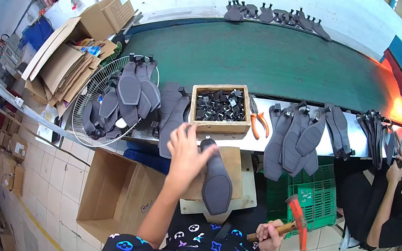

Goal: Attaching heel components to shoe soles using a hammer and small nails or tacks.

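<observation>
My right hand [269, 235] grips the wooden handle of a hammer [298, 221] with a red head, low at the right of my lap. Fingers spread, my left hand [187, 151] hovers beside a dark grey shoe sole [217, 184] with a heel at its far end; whether it touches the sole I cannot tell. The sole lies on a wooden block [233, 163] over a pale plate. Just beyond is a wooden box [218, 127] full of small black heel pieces [221, 104]. More soles [175, 116] lie left of the box, and others [297, 136] right of it.
Orange-handled pliers [259, 118] lie by the box. A wire basket [84, 130] of soles stands left, above an open cardboard box [110, 190]. Beyond runs a green conveyor belt [265, 56]. A green crate [312, 197] sits at right, near a co-worker's arm [386, 204].
</observation>
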A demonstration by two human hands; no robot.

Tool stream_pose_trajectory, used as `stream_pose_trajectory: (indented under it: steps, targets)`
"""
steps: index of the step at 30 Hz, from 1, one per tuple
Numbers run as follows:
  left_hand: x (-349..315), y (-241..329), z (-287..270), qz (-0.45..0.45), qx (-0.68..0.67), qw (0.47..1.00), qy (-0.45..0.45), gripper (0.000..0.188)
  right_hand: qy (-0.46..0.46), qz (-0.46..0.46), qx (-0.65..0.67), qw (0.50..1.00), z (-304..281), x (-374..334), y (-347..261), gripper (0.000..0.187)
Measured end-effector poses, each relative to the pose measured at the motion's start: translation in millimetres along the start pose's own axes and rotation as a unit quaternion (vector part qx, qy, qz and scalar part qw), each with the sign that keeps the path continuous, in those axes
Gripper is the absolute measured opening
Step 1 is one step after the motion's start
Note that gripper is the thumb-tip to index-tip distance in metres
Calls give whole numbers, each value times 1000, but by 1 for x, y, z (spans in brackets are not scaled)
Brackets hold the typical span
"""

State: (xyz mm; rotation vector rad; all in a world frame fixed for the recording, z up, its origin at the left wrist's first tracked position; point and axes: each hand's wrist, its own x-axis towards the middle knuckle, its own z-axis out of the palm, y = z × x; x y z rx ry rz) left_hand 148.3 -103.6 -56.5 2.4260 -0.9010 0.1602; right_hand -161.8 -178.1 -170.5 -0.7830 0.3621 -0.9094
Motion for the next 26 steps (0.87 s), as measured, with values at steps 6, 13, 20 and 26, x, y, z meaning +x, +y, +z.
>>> stream_pose_trajectory:
  steps: [6, 13, 20, 26]
  targets:
    - [102, -43, 30, 169, 189, 966, 55, 23, 13, 41, 59, 997, -11, 11, 2, 12]
    - [141, -50, 41, 240, 293, 925, -28, 11, -58, 28, 3, 998, -2, 32, -2, 12]
    - [113, -37, 22, 254, 104, 958, 78, 8, -136, 43, -80, 987, 36, 76, -26, 30]
    - [45, 24, -22, 210, -105, 967, 97, 7, -146, 6, -223, 964, 90, 103, -37, 26]
